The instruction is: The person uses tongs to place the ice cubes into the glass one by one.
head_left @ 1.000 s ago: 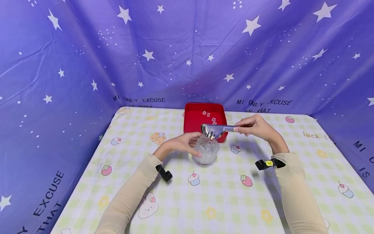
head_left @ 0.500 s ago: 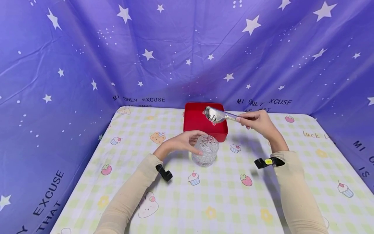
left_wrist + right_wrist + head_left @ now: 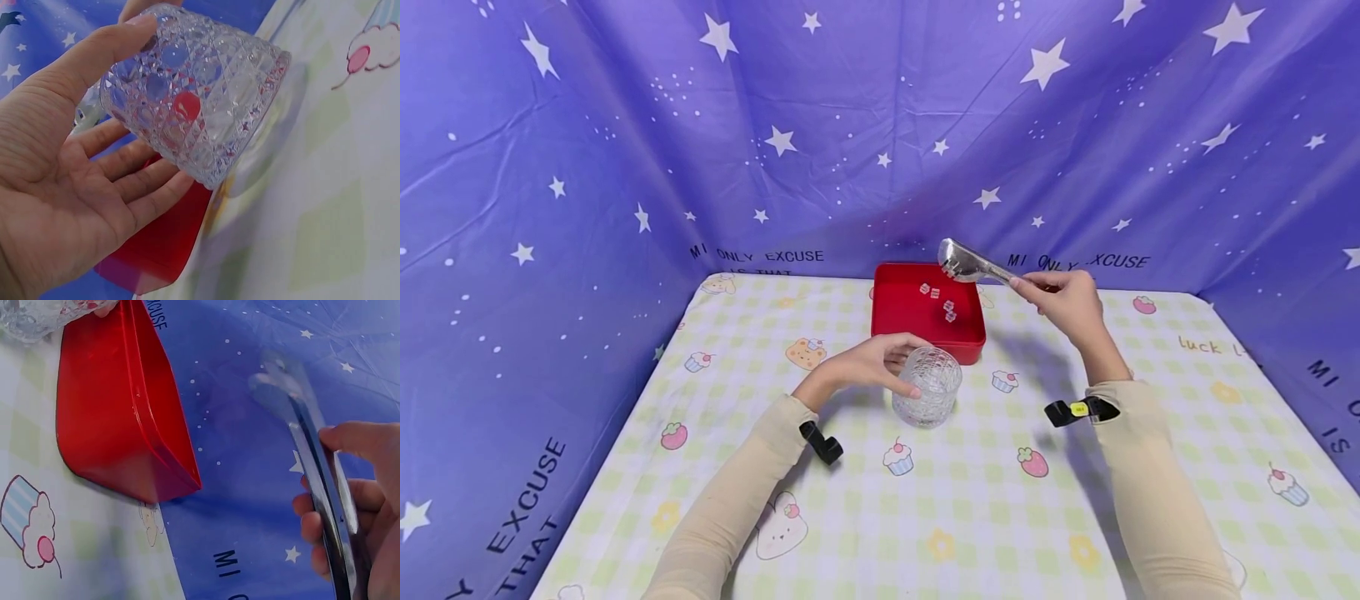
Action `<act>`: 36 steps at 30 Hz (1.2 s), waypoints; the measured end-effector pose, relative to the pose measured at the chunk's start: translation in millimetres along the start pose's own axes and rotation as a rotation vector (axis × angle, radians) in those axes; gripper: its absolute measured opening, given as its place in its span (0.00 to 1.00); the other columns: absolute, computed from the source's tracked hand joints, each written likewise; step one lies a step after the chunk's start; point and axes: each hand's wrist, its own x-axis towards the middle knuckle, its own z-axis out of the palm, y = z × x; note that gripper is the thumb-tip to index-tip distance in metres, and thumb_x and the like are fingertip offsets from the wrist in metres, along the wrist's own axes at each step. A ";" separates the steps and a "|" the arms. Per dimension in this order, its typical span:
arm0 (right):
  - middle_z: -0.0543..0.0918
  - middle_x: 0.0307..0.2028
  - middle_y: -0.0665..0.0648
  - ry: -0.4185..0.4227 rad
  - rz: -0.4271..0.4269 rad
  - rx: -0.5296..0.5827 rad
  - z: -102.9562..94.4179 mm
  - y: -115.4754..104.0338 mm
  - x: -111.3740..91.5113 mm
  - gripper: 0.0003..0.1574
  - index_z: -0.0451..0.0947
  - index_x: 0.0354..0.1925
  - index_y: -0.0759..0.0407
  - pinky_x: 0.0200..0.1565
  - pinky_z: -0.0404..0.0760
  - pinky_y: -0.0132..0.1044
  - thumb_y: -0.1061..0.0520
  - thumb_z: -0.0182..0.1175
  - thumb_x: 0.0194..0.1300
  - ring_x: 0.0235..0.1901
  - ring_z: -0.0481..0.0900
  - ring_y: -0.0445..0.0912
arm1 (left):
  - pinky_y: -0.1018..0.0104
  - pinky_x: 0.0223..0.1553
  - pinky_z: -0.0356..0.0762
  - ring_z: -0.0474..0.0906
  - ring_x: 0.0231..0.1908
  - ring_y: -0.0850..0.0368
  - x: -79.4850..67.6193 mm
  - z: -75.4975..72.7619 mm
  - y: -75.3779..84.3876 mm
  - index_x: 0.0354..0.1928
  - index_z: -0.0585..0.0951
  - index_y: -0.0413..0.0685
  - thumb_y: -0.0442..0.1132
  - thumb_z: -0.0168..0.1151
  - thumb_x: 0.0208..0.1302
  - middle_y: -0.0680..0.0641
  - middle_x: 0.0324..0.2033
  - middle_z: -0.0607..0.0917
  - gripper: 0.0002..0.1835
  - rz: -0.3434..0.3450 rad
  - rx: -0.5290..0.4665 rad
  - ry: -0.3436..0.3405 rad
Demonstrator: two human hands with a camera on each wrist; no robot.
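Left grip: half-curled, cupping clear patterned-glass tumbler
Right grip: firmly curled, holding silver metal tongs
Risk: knocking tongs possibly tipping tumbler inside left grip

Left arm: beige-sleeved, rising from lower edge, left of centre. Left hand: mid-frame, gripping, thumb opposite fingers. Right arm: beige-sleeved, lower right. Right hand: right of centre, higher than left, thumb pressing, fingers curled.

Glossy metal tongs, rough-faceted tumbler
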 end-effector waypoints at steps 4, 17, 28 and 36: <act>0.90 0.37 0.57 0.024 -0.005 -0.198 3.0 -8.8 -0.3 0.31 0.89 0.49 0.54 0.27 0.70 0.38 0.32 0.66 0.63 0.30 0.77 0.42 | 0.59 0.68 0.76 0.74 0.65 0.51 -0.1 -2.6 -3.1 0.68 0.73 0.51 0.34 0.77 0.55 0.48 0.63 0.78 0.37 0.013 -0.002 -0.011; 0.87 0.31 0.62 0.040 -0.110 -0.571 25.6 -17.5 9.9 0.23 0.89 0.48 0.52 0.15 0.58 0.40 0.39 0.64 0.65 0.22 0.74 0.54 | 0.59 0.66 0.77 0.76 0.63 0.52 0.7 -5.7 -9.1 0.69 0.72 0.49 0.30 0.74 0.58 0.44 0.62 0.80 0.36 0.033 -0.061 -0.032; 0.71 0.16 0.55 0.048 -0.203 -0.694 43.9 -16.0 25.4 0.21 0.81 0.24 0.56 0.15 0.53 0.37 0.42 0.65 0.65 0.17 0.69 0.52 | 0.60 0.66 0.78 0.77 0.62 0.51 0.6 -4.3 -10.2 0.69 0.72 0.47 0.30 0.74 0.58 0.43 0.62 0.80 0.36 0.033 -0.079 -0.040; 0.73 0.16 0.55 0.011 -0.185 -0.720 50.1 -18.7 31.1 0.22 0.82 0.23 0.57 0.14 0.59 0.39 0.43 0.66 0.64 0.18 0.71 0.53 | 0.61 0.65 0.78 0.77 0.61 0.52 1.5 -5.2 -11.5 0.68 0.72 0.46 0.29 0.74 0.58 0.42 0.60 0.81 0.36 0.036 -0.080 -0.040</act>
